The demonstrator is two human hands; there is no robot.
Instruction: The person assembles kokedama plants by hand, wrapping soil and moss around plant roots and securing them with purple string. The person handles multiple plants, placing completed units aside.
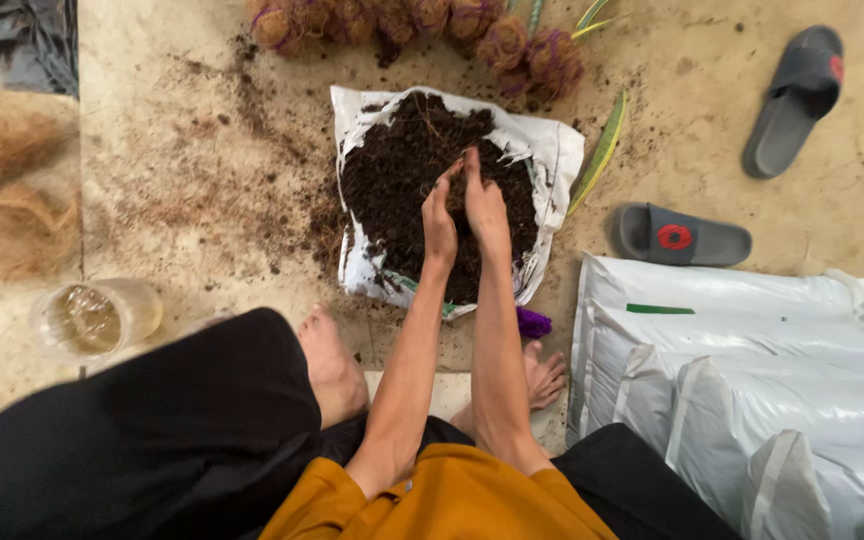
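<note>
At twelve o'clock from your feet lies an open white plastic bag [553, 150], its top torn wide and its sides rolled down around a heap of dark soil; your two hands are in it. At your three to four o'clock sits a stack of sealed white plastic sacks [752, 370], plump and glossy, overlapping one another. A narrow green strip label [660, 309] lies on the topmost sack.

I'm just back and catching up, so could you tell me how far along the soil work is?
Done: the white bag lies cut open, and a row of wrapped root balls sits beyond it. In hand: both the left hand and right hand are gathering dark soil. Left: most soil remains in the bag.
</note>
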